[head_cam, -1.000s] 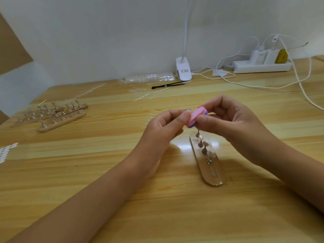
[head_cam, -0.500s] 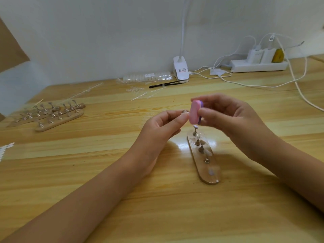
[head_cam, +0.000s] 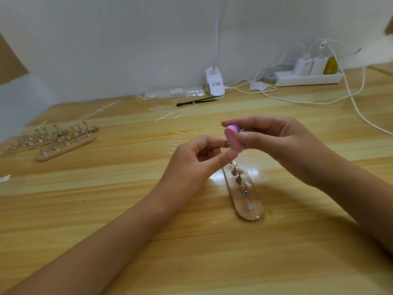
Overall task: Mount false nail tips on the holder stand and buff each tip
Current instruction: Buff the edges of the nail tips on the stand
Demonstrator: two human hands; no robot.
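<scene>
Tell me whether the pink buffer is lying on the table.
No, the right hand pinches the pink buffer in the air above the holder stand, next to the small peg that the left hand pinches.

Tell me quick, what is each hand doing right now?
Left hand: pinching a small metal peg.
Right hand: gripping the pink buffer.

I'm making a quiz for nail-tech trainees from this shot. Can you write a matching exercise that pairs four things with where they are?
Things:
1. buffer
2. peg
3. stand
4. power strip

Places:
A. back right of the table
B. in the grip of the left hand
C. flat at the table's centre
D. in the grip of the right hand

Pairs: 1-D, 2-B, 3-C, 4-A
</scene>
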